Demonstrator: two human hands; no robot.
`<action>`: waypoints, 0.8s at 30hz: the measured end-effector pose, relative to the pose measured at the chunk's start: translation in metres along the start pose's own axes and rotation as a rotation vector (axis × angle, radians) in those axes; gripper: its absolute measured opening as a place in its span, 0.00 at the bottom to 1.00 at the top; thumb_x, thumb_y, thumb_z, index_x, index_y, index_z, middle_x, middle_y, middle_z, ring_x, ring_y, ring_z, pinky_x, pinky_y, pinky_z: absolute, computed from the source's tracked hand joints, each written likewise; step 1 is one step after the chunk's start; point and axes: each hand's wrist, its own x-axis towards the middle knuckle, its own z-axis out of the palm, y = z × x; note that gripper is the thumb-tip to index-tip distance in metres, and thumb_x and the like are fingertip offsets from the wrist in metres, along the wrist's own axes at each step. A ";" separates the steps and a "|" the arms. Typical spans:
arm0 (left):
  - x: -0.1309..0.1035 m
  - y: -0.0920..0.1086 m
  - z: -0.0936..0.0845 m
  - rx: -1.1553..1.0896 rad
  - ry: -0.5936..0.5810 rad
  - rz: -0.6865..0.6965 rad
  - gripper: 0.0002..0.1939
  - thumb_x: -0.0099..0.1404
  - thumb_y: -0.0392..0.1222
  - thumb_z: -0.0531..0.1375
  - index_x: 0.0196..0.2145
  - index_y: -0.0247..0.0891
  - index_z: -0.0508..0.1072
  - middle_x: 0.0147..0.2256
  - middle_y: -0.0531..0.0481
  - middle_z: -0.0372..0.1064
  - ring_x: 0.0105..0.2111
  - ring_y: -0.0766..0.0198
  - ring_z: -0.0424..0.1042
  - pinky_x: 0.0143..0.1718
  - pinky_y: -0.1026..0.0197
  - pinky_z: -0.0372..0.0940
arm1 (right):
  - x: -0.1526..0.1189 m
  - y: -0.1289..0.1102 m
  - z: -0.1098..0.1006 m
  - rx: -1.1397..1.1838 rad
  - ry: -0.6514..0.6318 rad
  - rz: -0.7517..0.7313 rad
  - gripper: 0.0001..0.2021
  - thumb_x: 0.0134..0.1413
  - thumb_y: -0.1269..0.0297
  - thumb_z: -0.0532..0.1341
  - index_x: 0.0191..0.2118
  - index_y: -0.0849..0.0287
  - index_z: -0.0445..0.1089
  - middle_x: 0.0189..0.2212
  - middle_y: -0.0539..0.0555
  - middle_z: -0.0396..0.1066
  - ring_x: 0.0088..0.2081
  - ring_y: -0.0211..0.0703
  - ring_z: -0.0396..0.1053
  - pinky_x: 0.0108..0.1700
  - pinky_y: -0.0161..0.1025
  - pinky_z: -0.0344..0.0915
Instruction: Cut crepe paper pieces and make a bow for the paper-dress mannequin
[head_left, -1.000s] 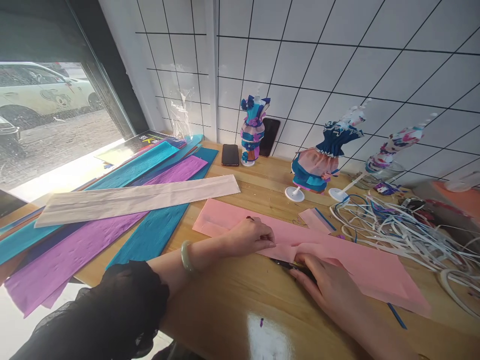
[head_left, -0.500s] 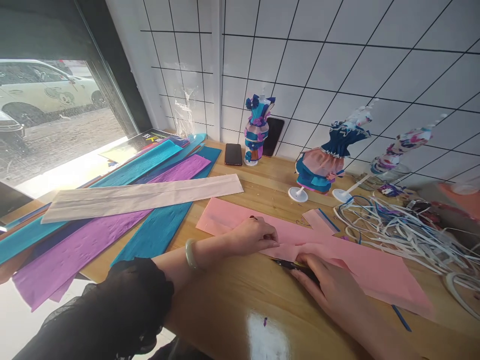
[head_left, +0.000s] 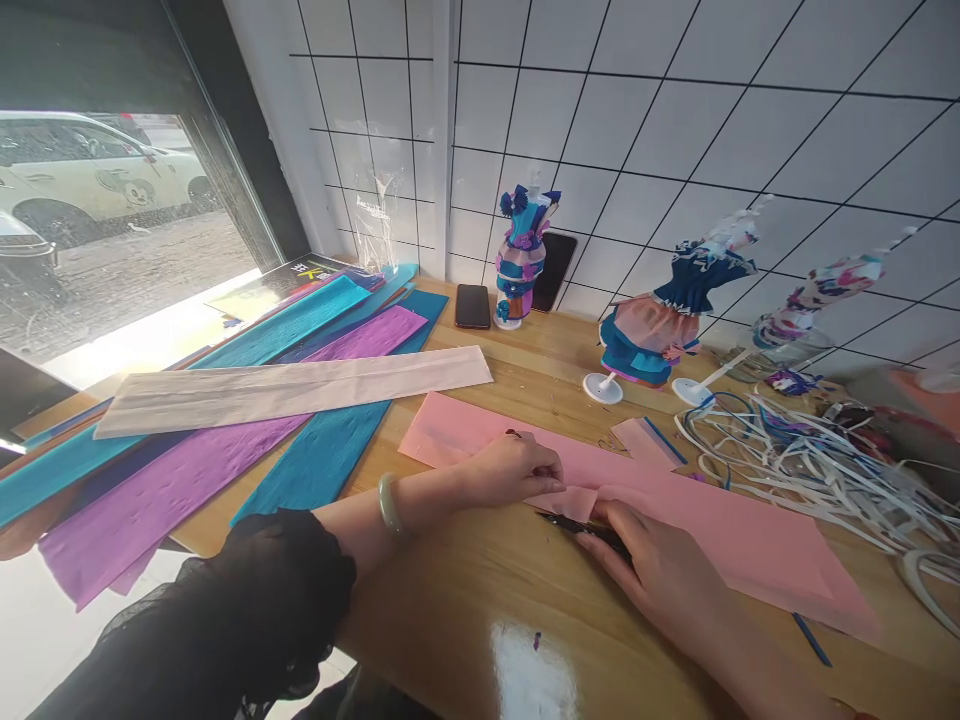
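A long pink sheet of crepe paper (head_left: pixel 622 470) lies slantwise on the table in front of me. My left hand (head_left: pixel 521 468) rests on it, fingers curled and pinching its near edge. My right hand (head_left: pixel 652 545) is closed round black scissors (head_left: pixel 589 530), whose dark tips point left at that same edge. The handles are mostly hidden under my right hand. Between the hands, a small part of the near edge is folded up. A cut pink piece with a blue strip (head_left: pixel 646 443) lies behind the sheet.
White, blue and purple paper strips (head_left: pixel 360 388) lie crossed at left. Small dress forms (head_left: pixel 652 320) in paper dresses and two phones (head_left: pixel 472 307) stand or lie near the tiled wall. Tangled white cords (head_left: pixel 795 470) fill the right side. A blue scrap (head_left: pixel 812 640) lies near right.
The view has shifted slightly, so the scene sits a little further right. More of the scissors' dark tips shows beside the pink paper. My left hand keeps its pinch.
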 end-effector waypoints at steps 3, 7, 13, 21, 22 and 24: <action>0.000 -0.001 0.001 -0.011 0.004 -0.005 0.07 0.63 0.42 0.55 0.32 0.38 0.71 0.31 0.53 0.72 0.35 0.65 0.65 0.38 0.64 0.57 | 0.000 0.003 -0.001 -0.019 -0.001 0.002 0.12 0.60 0.55 0.48 0.41 0.55 0.63 0.36 0.53 0.73 0.35 0.46 0.71 0.33 0.41 0.66; 0.000 -0.001 0.001 -0.007 -0.006 -0.025 0.07 0.63 0.41 0.55 0.33 0.38 0.71 0.31 0.53 0.71 0.36 0.65 0.65 0.38 0.64 0.57 | 0.001 0.003 0.000 -0.011 -0.001 -0.007 0.11 0.60 0.55 0.49 0.40 0.54 0.63 0.35 0.53 0.73 0.34 0.45 0.72 0.32 0.39 0.65; 0.000 0.001 0.000 -0.010 -0.020 -0.038 0.07 0.63 0.42 0.54 0.34 0.38 0.70 0.31 0.54 0.71 0.36 0.65 0.65 0.39 0.64 0.56 | 0.003 0.000 0.001 0.011 0.009 -0.016 0.13 0.60 0.54 0.48 0.39 0.54 0.63 0.35 0.52 0.72 0.35 0.44 0.71 0.33 0.39 0.65; -0.001 0.003 -0.003 -0.031 -0.027 -0.051 0.07 0.63 0.43 0.55 0.34 0.38 0.70 0.29 0.53 0.70 0.36 0.65 0.64 0.38 0.65 0.56 | -0.002 0.008 0.003 0.009 -0.036 0.035 0.13 0.60 0.53 0.47 0.42 0.54 0.62 0.38 0.52 0.72 0.36 0.44 0.71 0.34 0.41 0.66; 0.000 0.003 -0.003 -0.029 -0.028 -0.052 0.07 0.63 0.43 0.55 0.34 0.39 0.70 0.30 0.53 0.70 0.36 0.65 0.64 0.38 0.65 0.56 | -0.003 0.008 0.003 0.009 -0.033 0.034 0.13 0.60 0.53 0.47 0.41 0.54 0.62 0.38 0.52 0.72 0.36 0.44 0.71 0.34 0.40 0.65; 0.000 0.002 -0.002 -0.026 -0.028 -0.049 0.07 0.63 0.43 0.54 0.34 0.39 0.70 0.31 0.53 0.70 0.36 0.66 0.64 0.39 0.65 0.56 | -0.002 0.008 0.004 0.008 -0.036 0.026 0.13 0.60 0.53 0.47 0.41 0.54 0.62 0.37 0.52 0.72 0.36 0.44 0.71 0.34 0.40 0.65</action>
